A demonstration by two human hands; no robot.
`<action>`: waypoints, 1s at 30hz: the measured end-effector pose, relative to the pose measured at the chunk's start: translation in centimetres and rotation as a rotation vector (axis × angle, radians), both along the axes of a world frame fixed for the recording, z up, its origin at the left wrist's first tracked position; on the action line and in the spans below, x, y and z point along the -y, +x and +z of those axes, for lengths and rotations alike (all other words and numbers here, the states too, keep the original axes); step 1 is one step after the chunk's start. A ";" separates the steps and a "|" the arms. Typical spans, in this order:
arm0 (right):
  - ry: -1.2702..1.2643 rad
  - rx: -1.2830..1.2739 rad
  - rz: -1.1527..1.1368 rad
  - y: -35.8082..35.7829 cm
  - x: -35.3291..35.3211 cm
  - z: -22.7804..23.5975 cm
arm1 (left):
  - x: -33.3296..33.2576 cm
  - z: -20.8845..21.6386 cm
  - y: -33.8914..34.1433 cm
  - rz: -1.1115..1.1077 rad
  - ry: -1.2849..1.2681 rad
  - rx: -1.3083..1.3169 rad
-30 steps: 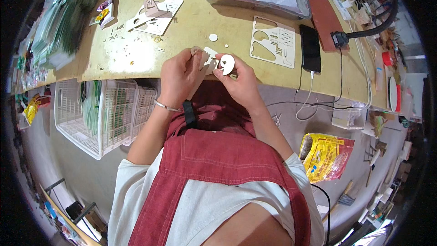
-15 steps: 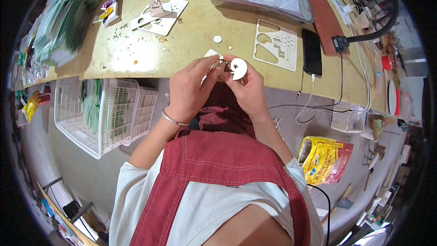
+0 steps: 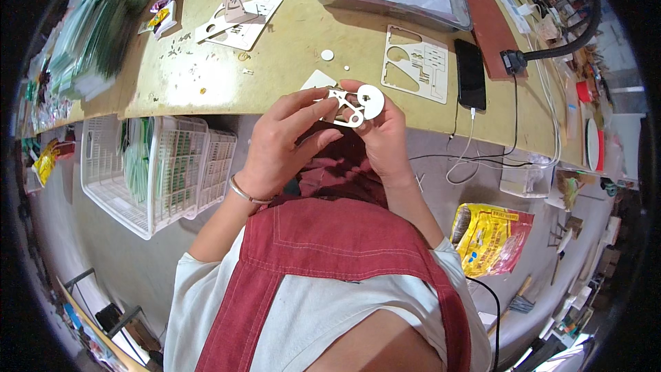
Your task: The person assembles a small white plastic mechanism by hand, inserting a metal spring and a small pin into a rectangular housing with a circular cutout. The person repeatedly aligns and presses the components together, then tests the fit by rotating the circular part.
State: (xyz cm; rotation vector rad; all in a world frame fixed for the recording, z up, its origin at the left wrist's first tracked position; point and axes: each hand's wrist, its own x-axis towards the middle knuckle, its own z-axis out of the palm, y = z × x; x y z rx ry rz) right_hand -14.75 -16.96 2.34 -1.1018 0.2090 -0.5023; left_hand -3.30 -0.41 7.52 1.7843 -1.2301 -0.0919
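Note:
A flat white cut-out piece point(image 3: 342, 122) with holes and slots is held between my hands, just off the table's front edge. A white round disc point(image 3: 374, 105) with a small centre hole sits at its right end. My right hand point(image 3: 385, 139) grips this end, its thumb below the disc and its fingers partly hidden behind. My left hand point(image 3: 281, 134) has its fingers on the left end of the cut-out piece, while its thumb stands apart below. Just beyond the fingers, a pale flat piece point(image 3: 318, 80) lies on the table.
A white cut-out sheet point(image 3: 441, 62) lies beside a black phone point(image 3: 471, 76) with its cable. More sheets point(image 3: 265, 8) and small scraps lie at the left. A grey tray point(image 3: 413, 19) stands at the back. White crates point(image 3: 153, 186) are on the floor below; a stack of plastic sleeves point(image 3: 103, 34) stands far left.
The cut-out piece has turned from nearly edge-on to showing its flat face. My left thumb has moved away from its fingers, and the disc has shifted slightly right.

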 end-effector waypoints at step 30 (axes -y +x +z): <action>-0.018 -0.170 -0.107 0.2 0.4 -1.0 | -0.5 -4.5 6.3 0.491 0.227 -0.186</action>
